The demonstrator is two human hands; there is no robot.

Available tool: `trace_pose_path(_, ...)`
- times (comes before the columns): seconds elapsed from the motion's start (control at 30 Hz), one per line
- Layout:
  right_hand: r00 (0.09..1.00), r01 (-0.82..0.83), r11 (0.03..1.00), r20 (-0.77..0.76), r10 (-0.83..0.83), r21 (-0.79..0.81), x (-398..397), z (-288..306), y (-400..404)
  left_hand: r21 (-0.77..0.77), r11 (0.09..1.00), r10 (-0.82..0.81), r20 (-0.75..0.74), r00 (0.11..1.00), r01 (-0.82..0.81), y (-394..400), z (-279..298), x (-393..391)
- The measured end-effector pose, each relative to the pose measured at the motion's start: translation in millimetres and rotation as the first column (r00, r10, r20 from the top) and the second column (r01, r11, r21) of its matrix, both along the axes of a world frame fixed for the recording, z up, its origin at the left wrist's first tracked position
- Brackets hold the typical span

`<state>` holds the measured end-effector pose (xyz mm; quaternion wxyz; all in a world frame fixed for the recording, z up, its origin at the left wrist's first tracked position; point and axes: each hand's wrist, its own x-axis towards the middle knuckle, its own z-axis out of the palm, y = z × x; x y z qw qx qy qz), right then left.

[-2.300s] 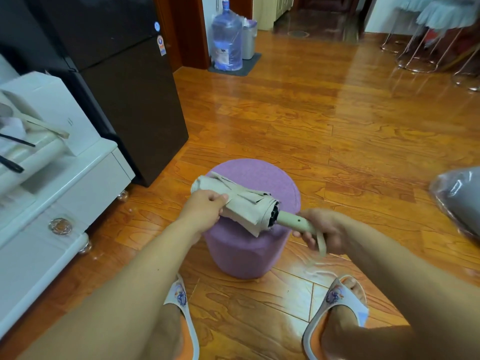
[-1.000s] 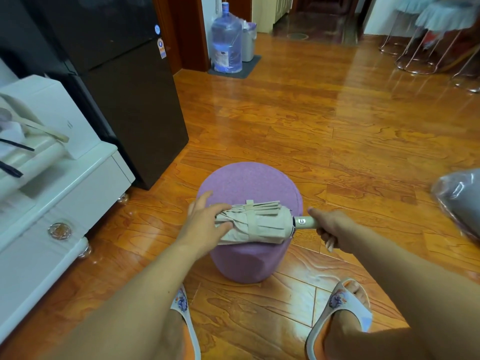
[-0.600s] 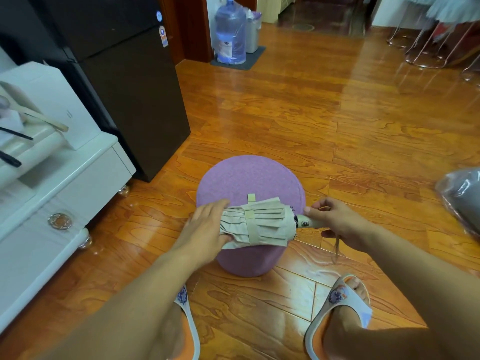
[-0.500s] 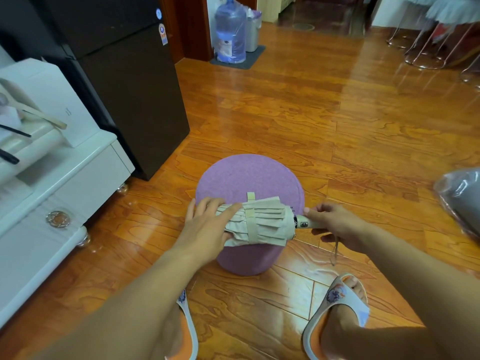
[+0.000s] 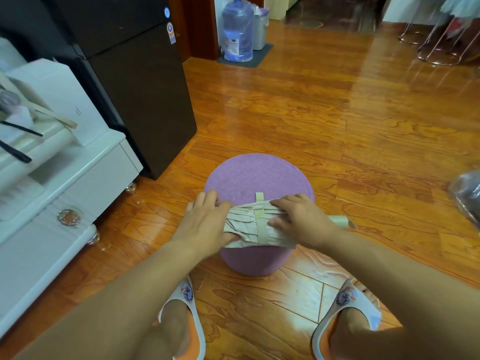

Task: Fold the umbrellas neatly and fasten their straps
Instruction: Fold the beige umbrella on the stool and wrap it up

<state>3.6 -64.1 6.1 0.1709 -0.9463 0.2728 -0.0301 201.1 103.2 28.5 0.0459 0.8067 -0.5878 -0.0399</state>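
Now the folded umbrella [image 5: 253, 226] lies across the near edge of the purple stool [image 5: 258, 178], its strap [image 5: 259, 222] wrapped around the middle. Left hand [image 5: 205, 226] and right hand [image 5: 301, 220] press on its two ends, each grip spread with fingers fairly straight.

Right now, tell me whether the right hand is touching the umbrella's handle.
Apart. The head view shows the right hand lying flat on the folded canopy, while the handle sticks out bare beyond the wrist.
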Motion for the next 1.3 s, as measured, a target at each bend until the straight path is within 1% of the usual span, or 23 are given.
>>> trace_pose_path(0.03, 0.999, -0.005, 1.000, 0.044, 0.005, -0.006, -2, -2, 0, 0.011, 1.000, 0.015, -0.049, 0.999, -0.014, 2, -2, 6)
trace_pose_path(0.1, 0.992, -0.061, 0.998, 0.105, 0.062, -0.017, -7, -5, 0, 0.031, 0.996, 0.091, -0.311, 0.946, -0.086, 7, -10, 15)
trace_pose_path(0.13, 0.991, -0.105, 0.994, 0.088, 0.105, -0.008, -11, -6, 0, 0.039, 0.992, 0.126, -0.452, 0.883, -0.122, 9, -15, 18)
trace_pose_path(0.17, 0.987, -0.155, 0.988, 0.043, 0.156, -0.015, -16, -7, 1, 0.046, 0.989, 0.142, -0.533, 0.834, -0.138, 10, -19, 20)
trace_pose_path(0.2, 0.981, -0.193, 0.980, -0.022, 0.192, -0.047, -20, -9, 1, 0.052, 0.989, 0.145, -0.553, 0.820, -0.140, 8, -22, 22)
trace_pose_path(0.3, 0.976, -0.193, 0.974, -0.126, 0.177, -0.121, -25, -7, -3, 0.039, 0.986, 0.155, -0.588, 0.794, -0.164, -3, -20, 23)
trace_pose_path(0.37, 0.986, -0.159, 0.973, -0.075, 0.148, -0.167, -20, 9, -6, -0.082, 0.979, 0.107, -0.582, 0.806, -0.189, -10, -10, 23)
trace_pose_path(0.43, 0.989, -0.125, 0.948, 0.045, 0.144, -0.293, -13, 35, -12, -0.281, 0.940, 0.026, -0.504, 0.863, -0.192, -14, 7, 25)
trace_pose_path(0.53, 0.931, 0.012, 0.841, 0.313, 0.189, -0.541, -3, 82, -16, -0.614, 0.769, -0.140, -0.433, 0.890, -0.178, -18, 48, 29)
trace_pose_path(0.63, 0.875, 0.112, 0.774, 0.430, 0.220, -0.623, -6, 119, -6, -0.772, 0.628, -0.250, -0.314, 0.916, -0.093, -10, 86, 25)
trace_pose_path(0.67, 0.875, 0.089, 0.783, 0.424, 0.234, -0.615, -11, 129, -3, -0.775, 0.627, -0.271, -0.308, 0.912, -0.076, -4, 95, 22)
trace_pose_path(0.73, 0.906, -0.028, 0.860, 0.351, 0.237, -0.509, -26, 144, 4, -0.681, 0.729, -0.298, -0.404, 0.865, -0.067, 11, 109, 20)
trace_pose_path(0.8, 0.942, -0.189, 0.955, 0.234, 0.242, -0.228, -44, 149, 13, -0.429, 0.902, -0.257, -0.616, 0.745, -0.043, 28, 118, 19)
trace_pose_path(0.83, 0.951, -0.250, 0.966, 0.172, 0.257, -0.064, -50, 148, 17, -0.283, 0.959, -0.211, -0.717, 0.664, -0.001, 35, 119, 19)
trace_pose_path(0.87, 0.953, -0.288, 0.955, 0.121, 0.278, 0.072, -54, 147, 22, -0.167, 0.985, -0.161, -0.778, 0.608, 0.047, 40, 118, 18)
trace_pose_path(0.9, 0.951, -0.306, 0.935, 0.093, 0.293, 0.178, -55, 144, 24, -0.090, 0.992, -0.123, -0.799, 0.589, 0.085, 43, 113, 17)
trace_pose_path(0.97, 0.958, -0.287, 0.911, 0.071, 0.279, 0.296, -52, 131, 20, -0.046, 0.995, -0.088, -0.796, 0.599, 0.085, 40, 95, 19)
trace_pose_path(1.0, 0.963, -0.270, 0.919, 0.069, 0.262, 0.288, -47, 122, 16, -0.063, 0.997, -0.083, -0.785, 0.613, 0.053, 35, 85, 21)
trace_pose_path(1.07, 0.972, -0.235, 0.963, 0.052, 0.230, 0.129, -33, 95, 4, -0.179, 0.984, -0.133, -0.657, 0.742, 0.018, 19, 59, 26)
trace_pose_path(1.13, 0.982, -0.186, 0.978, 0.018, 0.189, -0.096, -18, 62, -6, -0.272, 0.962, -0.149, -0.425, 0.893, 0.031, 3, 32, 30)
trace_pose_path(1.17, 0.986, -0.161, 0.970, 0.017, 0.167, -0.180, -13, 46, -8, -0.279, 0.960, -0.119, -0.331, 0.936, 0.023, -3, 21, 28)
trace_pose_path(1.23, 0.989, -0.137, 0.947, 0.008, 0.145, -0.289, -9, 20, -10, -0.261, 0.965, -0.082, -0.217, 0.973, 0.023, -10, 3, 20)
trace_pose_path(1.3, 0.986, -0.169, 0.920, -0.067, 0.155, -0.355, -13, 1, -10, -0.199, 0.978, -0.096, -0.128, 0.987, 0.069, -9, -12, 11)
